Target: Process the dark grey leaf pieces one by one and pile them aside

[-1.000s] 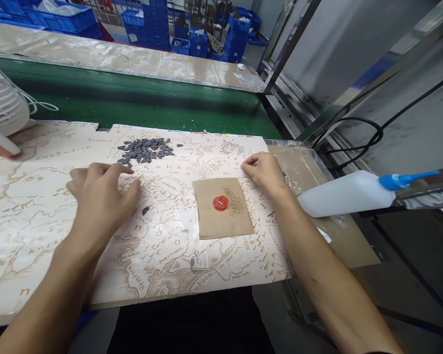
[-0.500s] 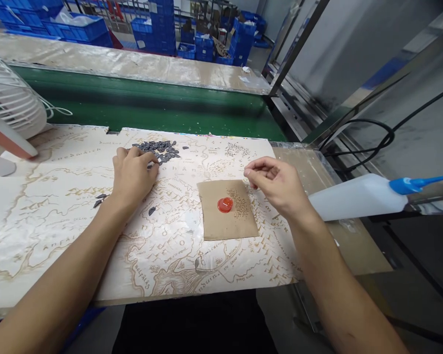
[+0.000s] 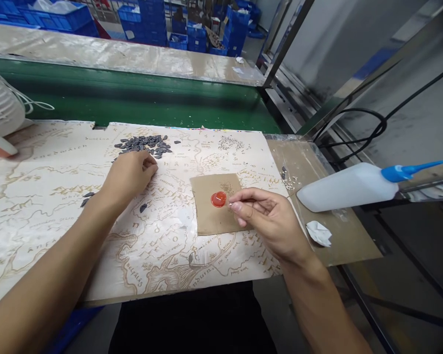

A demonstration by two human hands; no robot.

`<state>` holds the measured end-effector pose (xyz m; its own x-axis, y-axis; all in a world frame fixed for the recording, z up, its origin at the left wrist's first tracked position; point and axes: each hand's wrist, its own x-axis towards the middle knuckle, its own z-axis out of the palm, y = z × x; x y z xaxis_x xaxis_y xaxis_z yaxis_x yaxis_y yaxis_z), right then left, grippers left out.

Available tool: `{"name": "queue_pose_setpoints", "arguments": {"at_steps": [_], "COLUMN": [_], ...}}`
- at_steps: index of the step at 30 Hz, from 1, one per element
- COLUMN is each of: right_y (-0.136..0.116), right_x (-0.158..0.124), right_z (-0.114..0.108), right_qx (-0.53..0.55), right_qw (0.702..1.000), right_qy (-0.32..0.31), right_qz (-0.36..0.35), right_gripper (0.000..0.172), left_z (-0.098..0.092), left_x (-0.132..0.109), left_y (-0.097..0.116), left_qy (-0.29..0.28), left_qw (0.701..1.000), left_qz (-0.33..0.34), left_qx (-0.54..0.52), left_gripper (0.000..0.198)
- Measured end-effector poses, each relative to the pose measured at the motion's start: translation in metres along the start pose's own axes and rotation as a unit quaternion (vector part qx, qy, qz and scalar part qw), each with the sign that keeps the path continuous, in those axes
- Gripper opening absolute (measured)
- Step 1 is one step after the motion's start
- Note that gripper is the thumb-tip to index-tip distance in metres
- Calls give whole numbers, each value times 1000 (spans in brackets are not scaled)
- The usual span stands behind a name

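My left hand (image 3: pixel 131 174) rests on the map-printed sheet (image 3: pixel 96 246), just in front of a pile of small dark grey leaf-shaped pieces (image 3: pixel 143 143). Its fingers are curled together, and whatever they hold is hidden. Over the square of brown cardboard (image 3: pixel 208 225), my right hand (image 3: pixel 266 216) pinches a tiny pale bit between thumb and forefinger, too small to name. Those fingertips are right beside a glossy red blob (image 3: pixel 218 198) on the cardboard. Small brown grains (image 3: pixel 227 188) lie near the blob, partly covered by my right hand.
Tiny specks (image 3: pixel 232 143) are scattered at the back of the sheet. To the right lie a white squeeze bottle (image 3: pixel 349 187) with a blue nozzle and a crumpled white tissue (image 3: pixel 319 233). A fan (image 3: pixel 2 103) stands at far left; a green belt (image 3: pixel 133 98) runs behind.
My right hand has moved left and toward me, from beyond the cardboard's right corner to beside the red blob. My left hand has drawn slightly back from the dark pile. The view has shifted a little.
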<state>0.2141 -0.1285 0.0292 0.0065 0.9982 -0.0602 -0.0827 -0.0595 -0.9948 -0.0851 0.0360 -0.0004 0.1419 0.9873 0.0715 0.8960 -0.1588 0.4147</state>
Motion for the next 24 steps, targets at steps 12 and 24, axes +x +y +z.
{"name": "queue_pose_setpoints", "arguments": {"at_steps": [12,24], "right_y": [2,10], "right_x": [-17,-26], "right_z": [12,15], "right_qx": [-43,-70], "right_qw": [990,987], "right_qy": [-7,-17], "right_qz": [-132,-146], "right_gripper": [7,13], "left_z": [-2,10], "left_x": [-121,-132], "left_y": [111,115], "left_qy": [-162,-198], "left_qw": [818,731], "left_qz": [34,-63], "left_qx": [-551,-650], "left_gripper": [17,24]}}
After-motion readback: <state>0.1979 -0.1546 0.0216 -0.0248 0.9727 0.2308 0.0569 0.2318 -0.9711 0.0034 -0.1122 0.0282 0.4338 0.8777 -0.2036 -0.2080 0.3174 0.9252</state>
